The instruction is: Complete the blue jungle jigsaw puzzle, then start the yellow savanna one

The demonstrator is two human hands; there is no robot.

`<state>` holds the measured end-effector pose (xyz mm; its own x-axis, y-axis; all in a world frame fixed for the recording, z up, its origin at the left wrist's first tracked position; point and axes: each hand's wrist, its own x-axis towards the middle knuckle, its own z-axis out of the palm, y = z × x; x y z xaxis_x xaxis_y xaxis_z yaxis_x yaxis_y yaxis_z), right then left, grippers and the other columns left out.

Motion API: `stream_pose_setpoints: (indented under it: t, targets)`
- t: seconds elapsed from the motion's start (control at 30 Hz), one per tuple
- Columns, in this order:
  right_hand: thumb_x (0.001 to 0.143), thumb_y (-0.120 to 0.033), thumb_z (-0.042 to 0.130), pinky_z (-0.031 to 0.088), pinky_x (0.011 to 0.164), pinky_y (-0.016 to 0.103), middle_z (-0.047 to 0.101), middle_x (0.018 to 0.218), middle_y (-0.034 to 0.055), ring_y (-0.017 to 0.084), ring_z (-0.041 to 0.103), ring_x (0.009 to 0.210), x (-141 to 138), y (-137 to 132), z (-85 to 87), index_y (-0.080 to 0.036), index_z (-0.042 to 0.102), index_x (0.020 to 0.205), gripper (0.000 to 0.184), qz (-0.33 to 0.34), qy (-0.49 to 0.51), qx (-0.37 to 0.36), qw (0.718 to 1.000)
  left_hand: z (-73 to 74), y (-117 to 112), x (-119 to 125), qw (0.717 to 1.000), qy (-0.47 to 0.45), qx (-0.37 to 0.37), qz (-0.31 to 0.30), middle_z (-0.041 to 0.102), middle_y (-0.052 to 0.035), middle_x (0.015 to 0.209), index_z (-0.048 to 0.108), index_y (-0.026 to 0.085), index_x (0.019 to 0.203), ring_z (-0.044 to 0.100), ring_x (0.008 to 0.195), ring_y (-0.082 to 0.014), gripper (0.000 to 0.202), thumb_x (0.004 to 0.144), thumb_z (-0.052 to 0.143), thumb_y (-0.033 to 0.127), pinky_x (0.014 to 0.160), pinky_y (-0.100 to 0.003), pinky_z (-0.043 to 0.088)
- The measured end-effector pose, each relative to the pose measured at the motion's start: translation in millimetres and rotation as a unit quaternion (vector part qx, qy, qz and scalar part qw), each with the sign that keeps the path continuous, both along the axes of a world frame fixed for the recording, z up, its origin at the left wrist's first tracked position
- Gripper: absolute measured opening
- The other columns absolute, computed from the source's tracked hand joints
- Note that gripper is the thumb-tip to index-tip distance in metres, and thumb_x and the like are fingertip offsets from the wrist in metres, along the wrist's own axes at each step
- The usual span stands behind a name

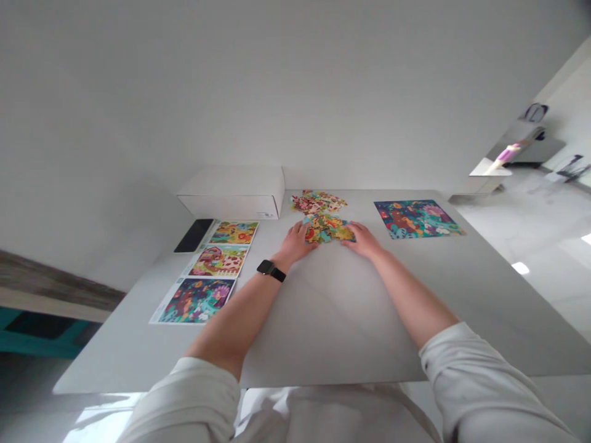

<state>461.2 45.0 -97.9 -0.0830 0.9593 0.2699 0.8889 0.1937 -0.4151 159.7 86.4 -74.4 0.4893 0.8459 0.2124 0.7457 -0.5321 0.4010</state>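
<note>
A heap of yellow, orange and teal jigsaw puzzle pieces (329, 229) lies near the back of the table, between my two hands. My left hand (296, 242), with a black watch (271, 269) on the wrist, curls its fingers and thumb around the heap's left edge. At the right edge, my right hand (362, 240) does the same from the other side. Just behind is a second heap of red, pink and cream jigsaw pieces (317, 202), which neither hand touches.
A dark-blue assembled puzzle (419, 219) lies flat at the right. To the left are a printed picture sheet (219, 261) and a black phone (194, 235). A white box (233, 192) stands against the wall behind the grey table (332, 326).
</note>
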Motion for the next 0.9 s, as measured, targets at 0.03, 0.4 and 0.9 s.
stream_pose_setpoints:
  t: [0.03,0.4,0.9]
  targets:
    - [0.086,-0.039,0.085,0.042,0.124,0.056,0.059,0.155,0.0232,0.036,0.054,0.148,-1.3,-0.3,1.9,-0.015,0.062,0.147,0.069,-0.003,0.002,0.004,1.0,2.5,-5.4,0.1,1.0,-0.009,0.008,0.001,0.043,-0.024,0.166,0.042,0.014,0.162,0.041,0.156,-0.0377,0.084,0.093,0.073,0.05,0.128,-0.05,0.036]
    - [0.081,-0.032,0.084,0.052,0.112,0.053,0.074,0.126,0.0142,0.032,0.069,0.12,-1.2,-7.2,15.0,-0.02,0.057,0.15,0.075,0.005,0.06,0.04,0.997,12.4,-41.8,-17.5,0.983,-0.169,0.062,0.018,0.068,-0.0165,0.139,0.062,0.016,0.139,0.061,0.134,-0.0283,0.045,0.095,0.066,0.026,0.12,-0.045,0.046]
    - [0.091,-0.032,0.078,0.045,0.121,0.057,0.061,0.15,0.0167,0.037,0.055,0.142,-72.0,-62.7,57.2,-0.025,0.048,0.159,0.075,0.152,0.002,0.163,0.975,15.2,-62.8,10.0,0.854,-0.449,-0.263,-0.006,0.07,-0.0033,0.076,0.065,0.018,0.085,0.051,0.055,-0.0083,0.04,0.09,0.075,0.056,0.051,-0.023,0.04]
